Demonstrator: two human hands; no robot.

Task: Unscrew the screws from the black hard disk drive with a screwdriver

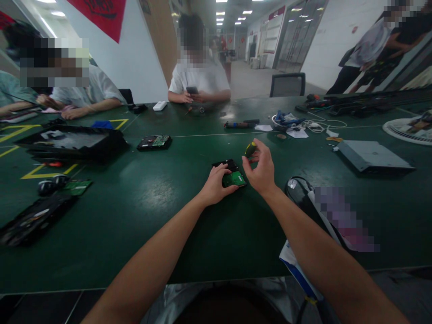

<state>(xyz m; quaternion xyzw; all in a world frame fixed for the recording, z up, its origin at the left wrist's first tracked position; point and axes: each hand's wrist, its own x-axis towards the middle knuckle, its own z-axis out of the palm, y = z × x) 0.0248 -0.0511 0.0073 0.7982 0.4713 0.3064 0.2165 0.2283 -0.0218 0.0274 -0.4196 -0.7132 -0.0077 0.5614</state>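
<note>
A small hard drive (234,179) with a green circuit board facing up lies on the green table in front of me. My left hand (218,185) is closed over it, fingers across its far left side and thumb along the near edge. Just to the right, my right hand (261,170) pinches a screwdriver (250,149) by its yellow and dark handle, above the table and beside the drive. The screwdriver's shaft and tip cannot be made out.
A second hard drive (154,142) and a black casing (77,141) are to the left. A dark part (37,218) sits nearer left. On the right are a grey metal box (374,155), tangled cables (290,120) and a fan grille (410,128). A person (199,81) sits opposite.
</note>
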